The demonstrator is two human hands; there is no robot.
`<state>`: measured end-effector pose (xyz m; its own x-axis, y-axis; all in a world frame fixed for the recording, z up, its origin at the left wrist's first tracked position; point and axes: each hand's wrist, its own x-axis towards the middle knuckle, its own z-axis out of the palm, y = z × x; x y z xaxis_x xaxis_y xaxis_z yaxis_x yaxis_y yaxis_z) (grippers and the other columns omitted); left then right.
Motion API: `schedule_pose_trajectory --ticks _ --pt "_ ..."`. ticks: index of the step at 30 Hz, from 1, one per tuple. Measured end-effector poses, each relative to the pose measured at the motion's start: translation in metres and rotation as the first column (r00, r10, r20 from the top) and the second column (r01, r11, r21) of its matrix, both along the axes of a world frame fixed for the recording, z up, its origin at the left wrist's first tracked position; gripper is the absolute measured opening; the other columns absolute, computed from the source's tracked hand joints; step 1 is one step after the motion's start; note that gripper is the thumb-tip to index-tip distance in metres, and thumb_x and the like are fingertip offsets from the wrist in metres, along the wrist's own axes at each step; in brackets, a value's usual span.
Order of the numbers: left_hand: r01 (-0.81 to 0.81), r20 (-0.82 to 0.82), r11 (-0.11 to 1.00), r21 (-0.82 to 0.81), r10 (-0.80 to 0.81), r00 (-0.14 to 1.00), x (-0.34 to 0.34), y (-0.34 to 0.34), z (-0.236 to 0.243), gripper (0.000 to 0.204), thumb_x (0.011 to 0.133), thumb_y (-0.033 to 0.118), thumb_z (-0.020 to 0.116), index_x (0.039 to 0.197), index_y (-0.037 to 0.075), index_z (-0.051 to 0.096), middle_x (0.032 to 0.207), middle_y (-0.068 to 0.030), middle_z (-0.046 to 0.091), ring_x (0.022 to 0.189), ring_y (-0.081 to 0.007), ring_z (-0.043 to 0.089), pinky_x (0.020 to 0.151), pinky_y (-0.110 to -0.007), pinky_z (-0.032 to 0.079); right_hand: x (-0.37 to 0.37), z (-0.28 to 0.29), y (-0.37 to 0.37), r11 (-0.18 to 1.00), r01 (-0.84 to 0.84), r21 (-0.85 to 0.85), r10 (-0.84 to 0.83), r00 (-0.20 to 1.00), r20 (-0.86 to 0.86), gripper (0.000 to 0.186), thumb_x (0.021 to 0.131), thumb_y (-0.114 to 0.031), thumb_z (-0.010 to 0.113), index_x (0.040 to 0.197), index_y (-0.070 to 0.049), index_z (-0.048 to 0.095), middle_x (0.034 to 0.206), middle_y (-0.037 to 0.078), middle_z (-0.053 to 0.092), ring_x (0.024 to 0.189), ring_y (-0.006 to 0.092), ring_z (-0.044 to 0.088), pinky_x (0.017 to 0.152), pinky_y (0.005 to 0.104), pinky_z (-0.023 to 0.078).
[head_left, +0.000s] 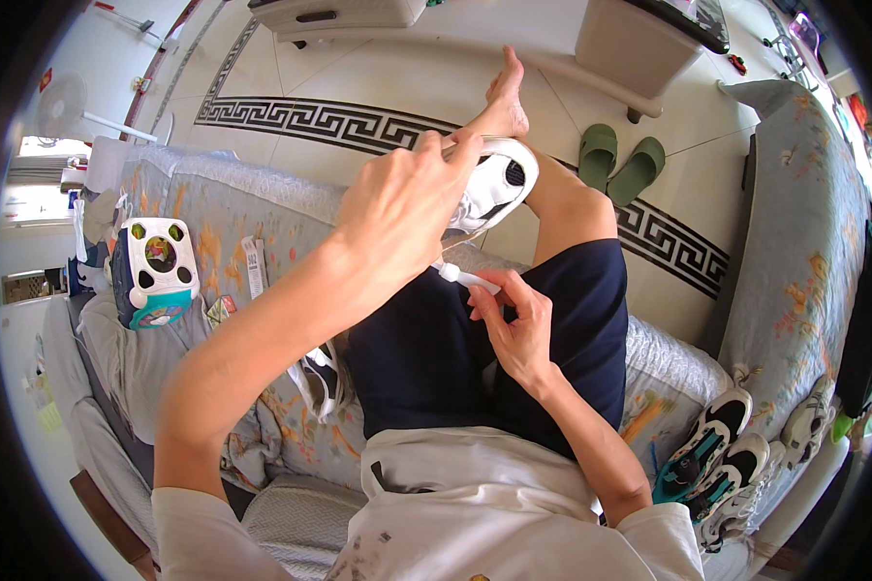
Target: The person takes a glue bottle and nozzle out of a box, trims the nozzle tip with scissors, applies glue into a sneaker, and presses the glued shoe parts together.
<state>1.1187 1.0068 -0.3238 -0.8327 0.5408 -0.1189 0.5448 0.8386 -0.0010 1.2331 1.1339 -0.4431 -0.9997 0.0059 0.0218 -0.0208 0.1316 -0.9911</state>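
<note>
From afar, I have my left fingers (461, 160) gripping the shoe (484, 197) and my right fingers (515, 288) pinching the tube (469, 279), apparently for applying, which next calls for steady aim.

From my end, I see a glossy pale tiled floor (334, 79) crossed by a black key-pattern border (291, 120). A low, pale table (632, 50) stands along the top. A grey floral sofa (218, 208) runs across the room, with another covered seat (790, 228) at right. Light glares brightest beside the pale wall (105, 58) at left.
</note>
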Motion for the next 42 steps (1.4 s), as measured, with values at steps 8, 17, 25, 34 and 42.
schedule_pose_trajectory --ticks 8,17,25,34,42 --pt "0.097 -0.117 0.989 -0.111 -0.11 0.987 -0.007 0.011 -0.012 0.057 0.067 0.001 0.068 0.119 -0.003 0.045 0.09 -0.0208 0.059 0.065 -0.0308 0.066 0.054 -0.036 0.055 -0.004 0.004 -0.008 0.991 0.065 0.113 -0.058 0.996 -0.063 0.011 0.083 -0.001 0.066 0.094 0.0 0.062 0.068 0.009 0.059 0.052 0.013 0.054 0.049 0.0244 0.043" --pt "0.162 -0.133 0.98 -0.117 -0.177 0.975 -0.006 0.021 -0.011 0.066 0.06 0.004 0.076 0.117 -0.003 0.045 0.09 -0.0198 0.059 0.065 -0.0298 0.066 0.054 -0.035 0.055 -0.005 0.01 -0.008 0.974 0.109 0.2 -0.073 0.981 -0.177 0.015 0.079 0.0 0.068 0.092 -0.001 0.062 0.069 0.011 0.057 0.051 0.0212 0.053 0.047 0.0292 0.044" --pt "0.18 -0.184 0.982 -0.05 -0.186 0.965 -0.006 0.021 -0.018 0.069 0.056 0.001 0.076 0.117 -0.002 0.043 0.09 -0.0189 0.06 0.065 -0.0288 0.067 0.054 -0.034 0.055 -0.004 0.012 -0.005 0.949 0.131 0.286 -0.042 0.954 -0.297 0.02 0.072 0.003 0.07 0.09 -0.002 0.063 0.064 0.009 0.051 0.053 0.0232 0.054 0.05 0.0329 0.045" --pt "0.137 -0.151 0.978 -0.16 -0.162 0.975 0.0 0.031 -0.01 0.073 0.057 -0.003 0.073 0.123 -0.003 0.041 0.094 -0.0213 0.062 0.067 -0.0291 0.067 0.056 -0.033 0.056 -0.006 0.01 -0.001 0.937 0.146 0.316 -0.029 0.937 -0.348 0.019 0.073 0.008 0.069 0.091 0.001 0.064 0.065 0.008 0.053 0.047 0.0162 0.049 0.045 0.027 0.041" --pt "0.166 -0.136 0.978 -0.124 -0.182 0.974 -0.006 0.027 -0.019 0.074 0.056 -0.003 0.074 0.123 -0.003 0.043 0.095 -0.0222 0.062 0.068 -0.0282 0.068 0.056 -0.033 0.056 -0.007 0.015 -0.003 0.943 0.12 0.311 0.006 0.927 -0.375 0.022 0.071 0.008 0.07 0.09 0.0 0.064 0.061 0.008 0.048 0.047 0.0181 0.046 0.045 0.0291 0.039"
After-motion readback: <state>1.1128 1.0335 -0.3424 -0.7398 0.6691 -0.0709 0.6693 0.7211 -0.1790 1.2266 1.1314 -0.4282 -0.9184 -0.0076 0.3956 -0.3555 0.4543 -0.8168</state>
